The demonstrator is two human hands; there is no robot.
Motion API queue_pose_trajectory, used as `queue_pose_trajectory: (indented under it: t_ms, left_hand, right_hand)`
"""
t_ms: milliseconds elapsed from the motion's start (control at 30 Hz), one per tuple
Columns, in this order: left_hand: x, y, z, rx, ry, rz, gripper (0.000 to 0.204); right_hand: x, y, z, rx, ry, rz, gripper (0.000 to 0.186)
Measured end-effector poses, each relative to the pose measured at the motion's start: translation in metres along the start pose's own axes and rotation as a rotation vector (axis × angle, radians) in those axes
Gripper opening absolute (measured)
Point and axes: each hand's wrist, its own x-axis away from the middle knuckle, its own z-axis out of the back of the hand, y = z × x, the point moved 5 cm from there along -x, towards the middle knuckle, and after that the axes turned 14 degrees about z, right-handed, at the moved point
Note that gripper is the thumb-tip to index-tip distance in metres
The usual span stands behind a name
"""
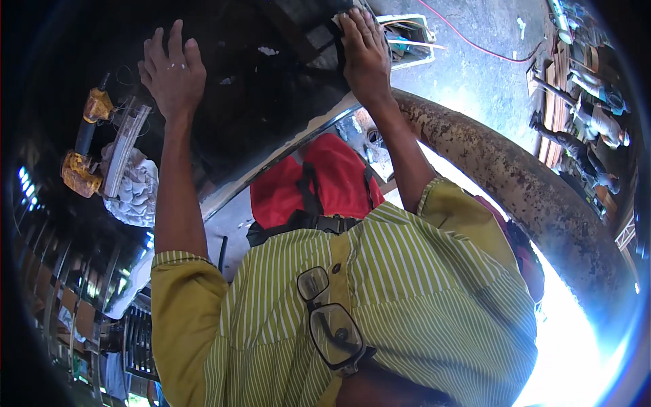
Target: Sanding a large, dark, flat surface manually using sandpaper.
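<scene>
A large dark, glossy panel [271,122] with a pale edge lies before me. Over its left part my left hand [173,80] is open, fingers spread and holding nothing; small white specks dot its back. My right hand [366,57] lies flat at the panel's far right part, fingers stretched out side by side. A small pale scrap [336,21] shows at the edge of its fingertips; what it is, I cannot make out. The palm and whatever is under it are hidden.
At left are a yellow-and-black power tool [87,136], a pale strip [125,152] and crumpled white cloth [139,186]. A white crate [413,57] holds cables or tools beyond my right hand. A thick, stained curved beam [502,152] runs along the right. A red cord [475,46] crosses the floor.
</scene>
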Motion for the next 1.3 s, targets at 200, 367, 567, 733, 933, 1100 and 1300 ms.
queue_pose_trajectory:
  t_ms: [200,367,567,733,933,1100,1300]
  left_hand:
    - [0.0,0.001,0.001,-0.032,0.048,-0.03,0.039]
    - [-0.001,0.0,-0.001,0.016,0.032,-0.027,0.04]
    - [0.0,0.002,0.003,-0.017,0.079,-0.038,0.039]
    - [0.001,0.002,0.002,-0.002,0.071,-0.026,0.039]
    - [-0.002,0.003,0.001,-0.1,0.024,-0.019,0.04]
    - [-0.003,0.01,0.007,-0.134,0.014,0.017,0.039]
    - [-0.003,0.01,0.008,-0.168,0.008,0.05,0.039]
  right_hand:
    - [0.004,-0.005,0.008,0.051,0.022,0.02,0.034]
    - [0.007,0.003,0.006,0.007,0.1,0.069,0.034]
    - [0.012,-0.006,0.008,0.042,0.111,0.073,0.034]
    - [0.001,0.006,-0.002,0.033,0.096,0.094,0.034]
    - [0.019,-0.014,0.009,0.003,0.089,0.165,0.039]
    - [-0.01,0.008,-0.004,-0.065,0.005,0.053,0.039]
    - [0.017,-0.005,0.009,-0.073,-0.118,0.017,0.042]
